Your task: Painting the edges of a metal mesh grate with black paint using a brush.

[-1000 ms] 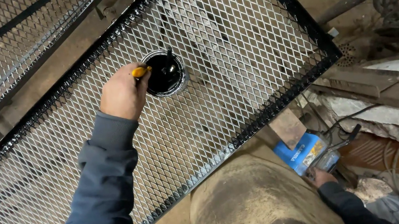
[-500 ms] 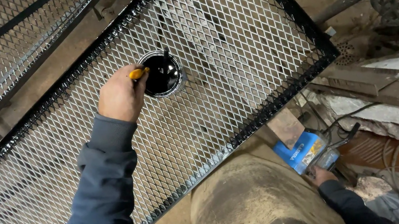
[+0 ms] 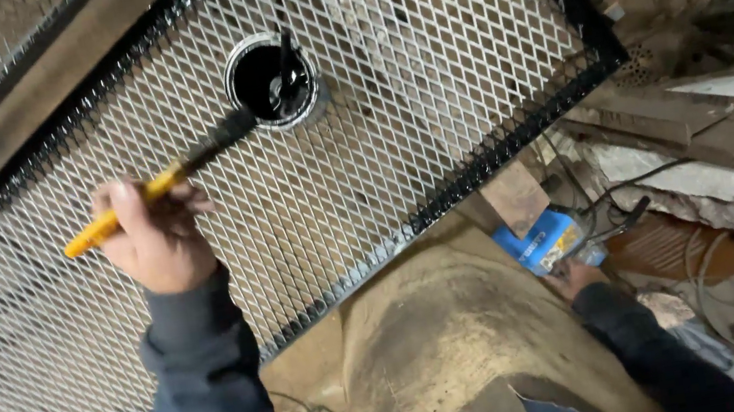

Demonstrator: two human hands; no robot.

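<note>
Evidently loading paint: left-hand fingers [image 3: 121, 209] pinch the yellow brush handle [image 3: 124, 209], its black bristles [image 3: 221, 137] just beside the paint can [image 3: 271, 80] on the mesh panel [image 3: 425, 77]. Right hand [image 3: 578, 277], below the can, looks closed on something. Next comes steady strokes along bare mesh.

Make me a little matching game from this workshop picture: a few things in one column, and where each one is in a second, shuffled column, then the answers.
Things
1. paintbrush
2. paint can
3. blue box
4. steel angle bars

Places
a. on the white ledge at the right
b. gripped in the left hand
c. standing on the mesh panel
d. down low, by the right hand

Pairs: 1-b, 2-c, 3-d, 4-a
</note>
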